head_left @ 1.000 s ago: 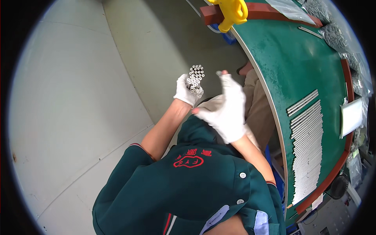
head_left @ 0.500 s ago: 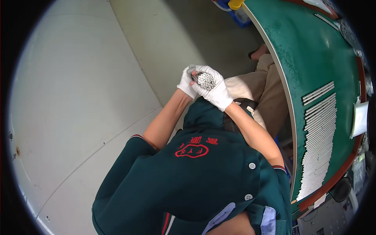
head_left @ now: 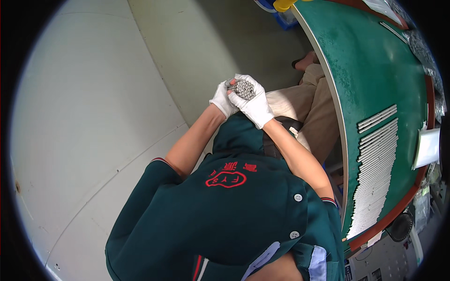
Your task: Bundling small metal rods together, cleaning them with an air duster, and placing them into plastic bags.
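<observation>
A bundle of thin metal tubes (head_left: 244,88) is held between my two hands above my lap, its hollow round ends facing up. My left hand (head_left: 224,99), in a white glove, is closed around the left side of the bundle. On the other side my right hand (head_left: 255,105), also white-gloved, wraps the tubes with its fingers and thumb. Some bare fingertips show out of the gloves. The lower length of the bundle is hidden by the hands.
To the right stands a green-topped table (head_left: 356,61) with a pale curved edge. On it lies a long row of metal tubes (head_left: 375,178), with a few more tubes (head_left: 377,118) set slightly apart. A white packet (head_left: 426,147) is by the far rim. A pale wall panel (head_left: 89,107) fills the left.
The bundle has tilted a little in my hands, so more of the tubes' sides show beside their ends. Both hands keep their hold. The whole view has shifted slightly.
</observation>
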Action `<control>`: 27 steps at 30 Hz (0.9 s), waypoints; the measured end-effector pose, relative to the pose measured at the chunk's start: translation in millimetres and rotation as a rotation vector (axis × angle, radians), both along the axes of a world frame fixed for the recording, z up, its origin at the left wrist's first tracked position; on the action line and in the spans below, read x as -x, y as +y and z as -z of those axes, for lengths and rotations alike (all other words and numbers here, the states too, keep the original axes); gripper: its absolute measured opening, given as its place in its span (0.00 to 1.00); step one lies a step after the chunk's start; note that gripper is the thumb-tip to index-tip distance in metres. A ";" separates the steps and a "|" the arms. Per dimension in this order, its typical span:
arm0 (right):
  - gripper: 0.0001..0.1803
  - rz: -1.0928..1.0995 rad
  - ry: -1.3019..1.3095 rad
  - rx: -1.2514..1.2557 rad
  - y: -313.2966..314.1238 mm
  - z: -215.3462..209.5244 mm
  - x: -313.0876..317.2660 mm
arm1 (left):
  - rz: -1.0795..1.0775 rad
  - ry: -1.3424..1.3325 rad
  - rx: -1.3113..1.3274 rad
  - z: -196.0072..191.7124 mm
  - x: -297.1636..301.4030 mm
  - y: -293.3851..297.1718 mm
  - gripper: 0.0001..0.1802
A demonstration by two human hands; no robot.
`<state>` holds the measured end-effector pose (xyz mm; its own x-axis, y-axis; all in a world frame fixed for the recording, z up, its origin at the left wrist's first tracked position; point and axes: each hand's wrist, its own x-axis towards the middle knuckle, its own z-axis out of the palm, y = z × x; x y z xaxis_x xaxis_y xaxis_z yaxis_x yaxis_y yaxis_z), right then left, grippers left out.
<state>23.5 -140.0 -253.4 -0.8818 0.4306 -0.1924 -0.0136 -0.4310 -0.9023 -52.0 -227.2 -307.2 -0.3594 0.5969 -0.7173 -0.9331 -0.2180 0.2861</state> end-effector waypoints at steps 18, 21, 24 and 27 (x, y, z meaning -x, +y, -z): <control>0.15 0.082 -0.040 -0.251 -6.3 -2.9 -1.6 | 0.061 -0.360 -0.637 21.0 4.1 -4.1 0.14; 0.15 0.087 -0.048 -0.310 -6.0 -4.2 1.3 | 0.063 -0.373 -0.691 23.8 7.1 -3.4 0.14; 0.15 0.090 -0.035 -0.332 -5.9 -5.1 5.9 | 0.074 -0.366 -0.694 24.8 11.8 -3.6 0.15; 0.14 0.110 -0.036 -0.278 -3.9 -4.9 8.2 | 0.094 -0.256 -0.431 23.0 12.7 -4.8 0.15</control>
<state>15.3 -144.0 -248.5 -0.8215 0.5640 -0.0838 -0.0127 -0.1651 -0.9862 -64.8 -232.0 -330.2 -0.1347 0.8794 -0.4567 -0.9828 -0.1773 -0.0515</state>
